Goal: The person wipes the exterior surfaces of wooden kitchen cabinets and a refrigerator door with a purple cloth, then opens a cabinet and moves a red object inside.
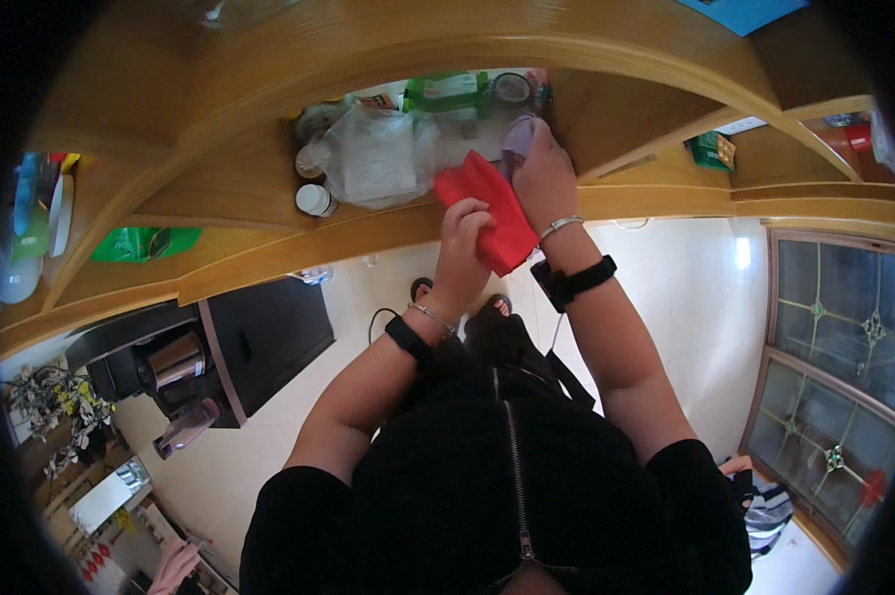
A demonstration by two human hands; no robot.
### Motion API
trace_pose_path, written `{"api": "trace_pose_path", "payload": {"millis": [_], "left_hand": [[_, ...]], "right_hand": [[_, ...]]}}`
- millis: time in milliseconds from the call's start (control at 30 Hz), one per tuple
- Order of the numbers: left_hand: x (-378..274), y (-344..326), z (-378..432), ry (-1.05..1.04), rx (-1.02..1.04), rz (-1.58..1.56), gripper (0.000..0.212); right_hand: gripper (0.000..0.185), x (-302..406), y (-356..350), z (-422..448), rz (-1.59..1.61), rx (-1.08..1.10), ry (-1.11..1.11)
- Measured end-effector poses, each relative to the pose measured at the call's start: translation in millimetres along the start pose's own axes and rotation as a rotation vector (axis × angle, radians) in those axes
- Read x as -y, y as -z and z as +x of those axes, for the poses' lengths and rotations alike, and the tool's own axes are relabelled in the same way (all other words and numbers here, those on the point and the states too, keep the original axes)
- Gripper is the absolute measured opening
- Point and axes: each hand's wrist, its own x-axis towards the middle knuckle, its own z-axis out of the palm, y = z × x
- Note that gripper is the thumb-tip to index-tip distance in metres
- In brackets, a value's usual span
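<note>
My left hand (463, 242) holds a flat red packet or folded cloth (503, 227), with its fingers bent over the near face. Just right of it, my right hand (550, 182) reaches into a wooden shelf compartment (633, 111), gripping a crumpled greyish-purple cloth (518, 137). Part of that cloth is hidden by the fingers. To the left on the same shelf lies a clear plastic bag (388, 160) with white contents. A white-capped bottle (315, 199) stands near the front edge. Farther back are a green package (447, 91) and a round-lidded container (510, 88).
Neighbouring compartments hold a green plastic bag (146, 244), several bottles at far left, and a green box (711, 151). Below left, a metallic kettle (176, 361) stands by a black cabinet (269, 342). Part of another person (763, 506) shows at lower right near glass-paned doors (826, 297).
</note>
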Motion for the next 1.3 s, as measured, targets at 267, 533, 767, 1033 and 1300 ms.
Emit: {"api": "trace_pose_path", "payload": {"millis": [267,533,767,1033,1300], "left_hand": [[4,9,-6,0.049,0.050,-0.068,0.040],[1,7,-2,0.032,0.039,-0.096,0.038],[-3,15,-9,0.018,0.059,-0.119,0.038],[1,18,-16,0.033,0.041,-0.082,0.037],[3,20,-19,0.060,0.042,-0.080,0.032]], "right_hand": [[0.042,-11,1,3,0.189,0.254,0.312],[0.046,-5,-4,12,-0.007,0.137,0.064],[0.040,-6,9,7,0.144,0.258,0.254],[0.038,10,-4,19,0.159,0.298,0.343],[0.037,13,7,16,-0.019,0.363,0.261]]}}
